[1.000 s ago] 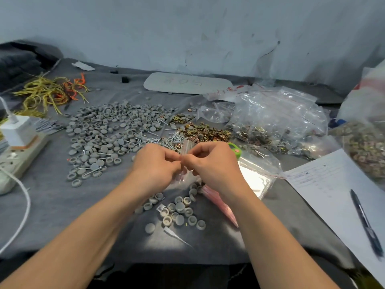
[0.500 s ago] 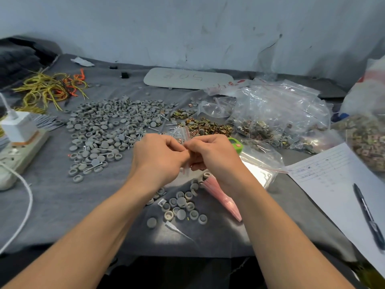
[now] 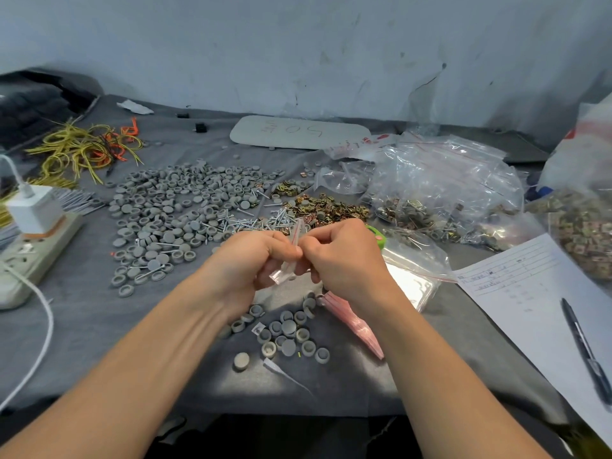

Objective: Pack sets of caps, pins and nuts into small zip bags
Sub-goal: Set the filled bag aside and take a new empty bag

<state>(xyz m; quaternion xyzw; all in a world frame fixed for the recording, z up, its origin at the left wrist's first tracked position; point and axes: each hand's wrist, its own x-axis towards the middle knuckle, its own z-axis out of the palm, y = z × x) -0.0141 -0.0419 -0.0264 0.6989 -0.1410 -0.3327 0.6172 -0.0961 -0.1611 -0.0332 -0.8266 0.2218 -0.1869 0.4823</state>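
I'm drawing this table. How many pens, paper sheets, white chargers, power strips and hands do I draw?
Black pen: 1
White lined paper sheet: 1
White plug-in charger: 1
Pale power strip: 1
Bare hands, left hand and right hand, both pinching a small clear zip bag: 2
Total: 6

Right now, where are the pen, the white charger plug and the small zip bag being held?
pen [image 3: 583, 352], head view, middle of its dark barrel.
white charger plug [image 3: 34, 210], head view, front face of its body.
small zip bag [image 3: 287, 260], head view, clear film between both hands.
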